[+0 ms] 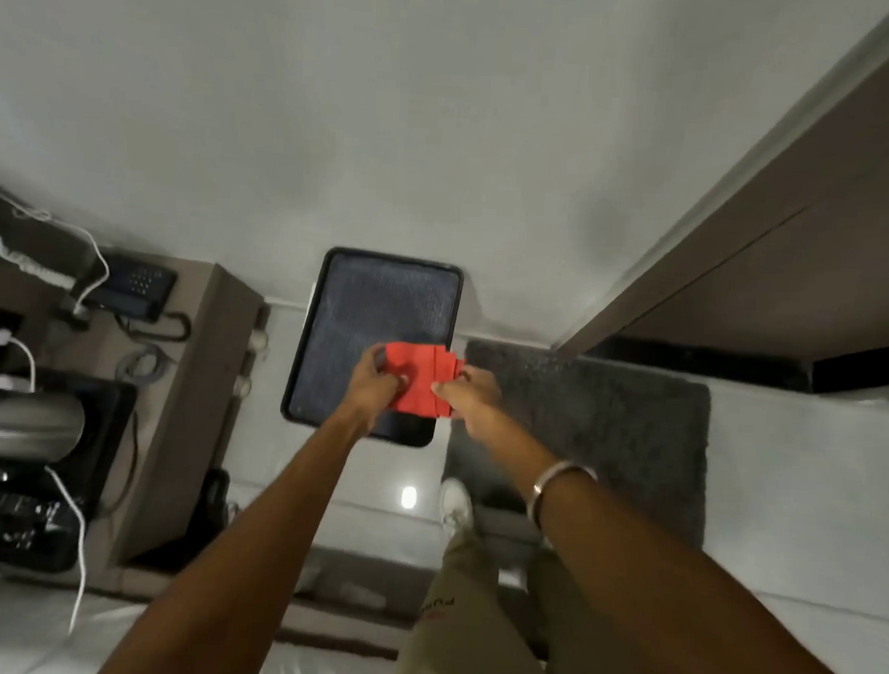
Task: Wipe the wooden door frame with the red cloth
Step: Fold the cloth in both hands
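The person is in the preparing step, I judge: the left hand (377,382) and the right hand (468,394) both pinch the folded red cloth (417,381), one on each side, in front of the body above a dark tray (332,301) on the floor. The cloth lies about flat, and its long axis runs from hand to hand. The next move probably calls for carrying it up and right to the wooden door frame (717,236), which runs diagonally toward the top right corner, and pressing it flat there.

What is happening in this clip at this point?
A person holds a folded red cloth out in front with both hands, left hand and right hand each gripping a side. The brown wooden door frame stands off to the right, untouched; wiping has not yet begun.
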Demonstrator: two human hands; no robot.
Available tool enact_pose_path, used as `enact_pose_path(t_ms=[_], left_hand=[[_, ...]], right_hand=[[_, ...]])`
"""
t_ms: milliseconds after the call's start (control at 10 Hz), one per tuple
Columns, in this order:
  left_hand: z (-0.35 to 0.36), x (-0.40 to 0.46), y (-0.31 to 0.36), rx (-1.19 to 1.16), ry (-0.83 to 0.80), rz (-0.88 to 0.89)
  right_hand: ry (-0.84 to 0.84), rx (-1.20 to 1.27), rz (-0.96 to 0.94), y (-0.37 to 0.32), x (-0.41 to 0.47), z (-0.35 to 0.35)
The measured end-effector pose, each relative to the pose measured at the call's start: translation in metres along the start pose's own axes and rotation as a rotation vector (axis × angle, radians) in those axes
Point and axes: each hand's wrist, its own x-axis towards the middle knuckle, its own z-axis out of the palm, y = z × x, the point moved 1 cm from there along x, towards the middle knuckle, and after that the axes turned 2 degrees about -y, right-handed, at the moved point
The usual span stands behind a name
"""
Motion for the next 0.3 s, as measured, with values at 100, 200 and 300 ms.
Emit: enact_pose_path(t_ms=[100,200,300], left_hand=[[-0.011,0.044,-0.029,-0.014,0.038,0.013],[-0.015,0.068,-0.040,0.031,0.045,0.067],[-0.015,0.072,-0.047,0.121,0.068,0.168]], right_hand=[[0.017,-0.153,-0.046,0.004,0.033,0.033],[0.000,-0.202,-0.062,0.004,0.049,0.050],[0.069,-0.249,-0.123,0.005,0.048,0.050]])
